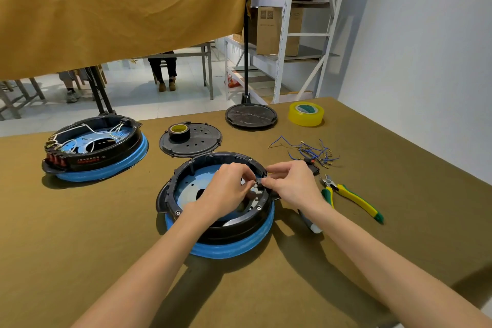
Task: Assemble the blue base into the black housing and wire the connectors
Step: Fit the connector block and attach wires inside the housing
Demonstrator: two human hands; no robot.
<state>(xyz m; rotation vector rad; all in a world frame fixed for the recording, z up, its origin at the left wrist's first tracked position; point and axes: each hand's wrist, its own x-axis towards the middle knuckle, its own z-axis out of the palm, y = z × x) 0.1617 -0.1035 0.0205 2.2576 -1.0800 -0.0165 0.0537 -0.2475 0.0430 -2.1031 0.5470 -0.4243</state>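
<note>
A: From the head camera, where does the assembly sit?

B: Near the middle of the olive table (pixel 372 261). The black housing (pixel 186 184) rests on the blue base (pixel 239 246), whose ribbed rim shows below it and whose pale blue disc shows inside the ring.

A: And the hands?

B: Both are over the right side of the ring. The left hand (pixel 229 189) reaches across the opening with fingers curled, and the right hand (pixel 292 181) comes in from outside the rim. Their fingertips meet at a small metal connector (pixel 257 184) just inside the housing wall. Both seem to pinch it, though the piece is too small to tell who grips which part.

A: What lies around them?

B: To the right, a tangle of blue wires (pixel 311 153) with brass terminals, and nearer, yellow-green pliers (pixel 354 201). A tool handle (pixel 310 222) pokes out from under the right forearm. Behind the housing is a perforated black cover (pixel 202 145) with a roll of black tape (pixel 179 132) standing on it, then a second round black plate (pixel 251 115) and a yellow tape roll (pixel 306 114). Far left is another unit (pixel 106 160), already strung with white wires.
</note>
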